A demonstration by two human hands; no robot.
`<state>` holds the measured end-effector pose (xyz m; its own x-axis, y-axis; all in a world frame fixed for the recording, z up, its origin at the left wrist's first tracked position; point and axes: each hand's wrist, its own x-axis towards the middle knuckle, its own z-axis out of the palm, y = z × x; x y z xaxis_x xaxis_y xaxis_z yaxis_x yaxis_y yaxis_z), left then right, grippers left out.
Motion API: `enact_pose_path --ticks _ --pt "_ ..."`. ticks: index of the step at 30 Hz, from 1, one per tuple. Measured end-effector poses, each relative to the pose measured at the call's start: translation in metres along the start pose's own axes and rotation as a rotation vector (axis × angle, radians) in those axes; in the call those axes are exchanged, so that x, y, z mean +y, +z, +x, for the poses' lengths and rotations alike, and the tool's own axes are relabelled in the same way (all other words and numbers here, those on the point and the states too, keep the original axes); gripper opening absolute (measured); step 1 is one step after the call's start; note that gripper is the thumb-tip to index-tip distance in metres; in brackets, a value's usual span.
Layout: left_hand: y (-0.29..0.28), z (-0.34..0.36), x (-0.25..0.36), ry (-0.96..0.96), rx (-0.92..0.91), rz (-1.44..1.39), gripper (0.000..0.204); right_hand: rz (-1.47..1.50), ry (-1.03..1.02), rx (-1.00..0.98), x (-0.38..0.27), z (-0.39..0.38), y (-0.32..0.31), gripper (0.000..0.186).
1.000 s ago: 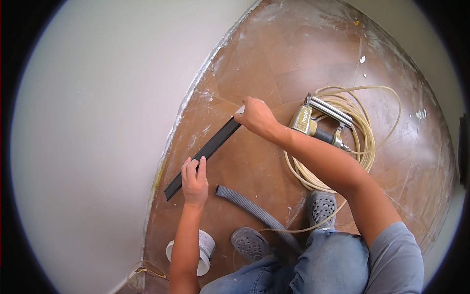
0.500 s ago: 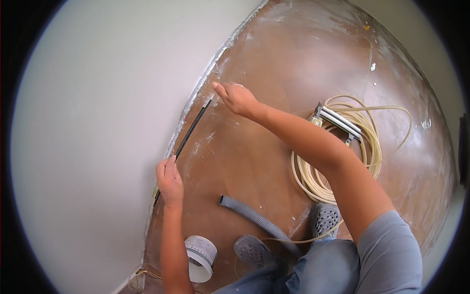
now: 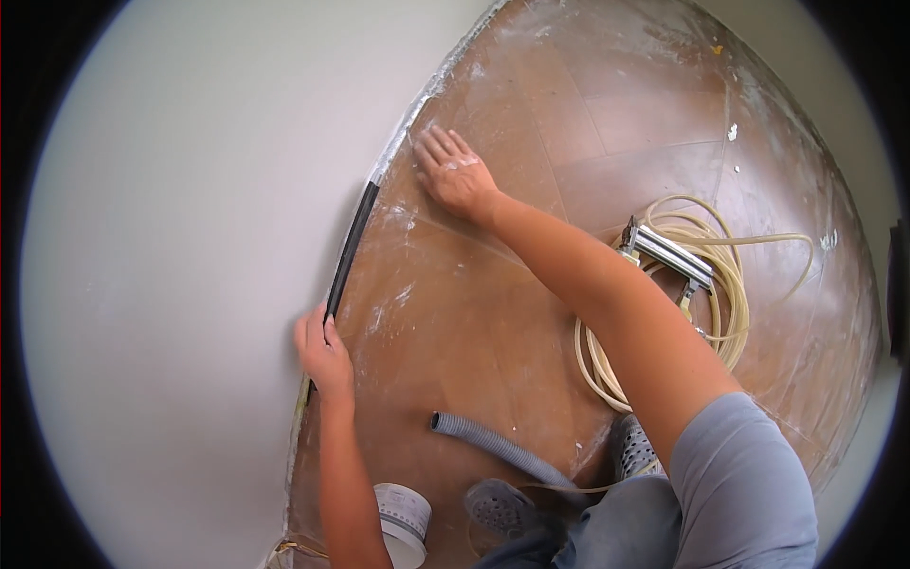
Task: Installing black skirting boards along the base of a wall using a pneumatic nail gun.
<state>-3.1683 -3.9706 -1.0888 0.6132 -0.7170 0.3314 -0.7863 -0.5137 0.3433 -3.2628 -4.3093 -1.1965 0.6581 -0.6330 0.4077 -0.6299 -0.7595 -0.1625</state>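
My black strip (image 3: 354,242) is now along the foot of the wall (image 3: 190,284), with only my left hand (image 3: 324,358) on it.

By a clock centred on my view: nearest, between 6 and 7, stands the white bucket (image 3: 405,510); at 8, my left fingers and thumb pinch the strip, which runs up towards 10. At 12 my right hand (image 3: 457,180) has its fingers extended, holding nothing; whether it touches the floor (image 3: 455,322) I can't tell. A second ago both hands held the strip out over the floor; I judge it now roughly lined up, though hand-steadied.
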Motion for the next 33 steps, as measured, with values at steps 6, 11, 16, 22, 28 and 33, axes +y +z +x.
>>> enact_pose_path --ticks 6,11,16,22,28,33 --pt "0.029 0.025 0.017 -0.032 -0.009 -0.045 0.022 0.27 -0.255 -0.261 0.014 0.042 0.006 0.048" --pt "0.043 0.032 0.027 -0.053 0.0 -0.069 0.024 0.027 0.258 0.18 0.042 0.034 0.015 0.045" --pt "0.076 0.037 0.04 -0.04 0.01 -0.102 0.024 0.276 -0.064 -0.064 0.044 0.039 0.014 0.047" --pt "0.091 0.058 0.034 -0.008 0.035 -0.062 0.024 0.463 -0.294 -0.034 0.034 0.042 0.025 0.038" --pt "0.063 0.042 0.035 -0.071 -0.01 -0.014 0.023 0.477 -0.148 0.004 0.024 0.056 0.019 0.042" --pt "-0.012 0.015 0.071 -0.09 -0.071 -0.098 0.019 0.474 -0.407 0.011 0.025 0.056 -0.012 0.037"
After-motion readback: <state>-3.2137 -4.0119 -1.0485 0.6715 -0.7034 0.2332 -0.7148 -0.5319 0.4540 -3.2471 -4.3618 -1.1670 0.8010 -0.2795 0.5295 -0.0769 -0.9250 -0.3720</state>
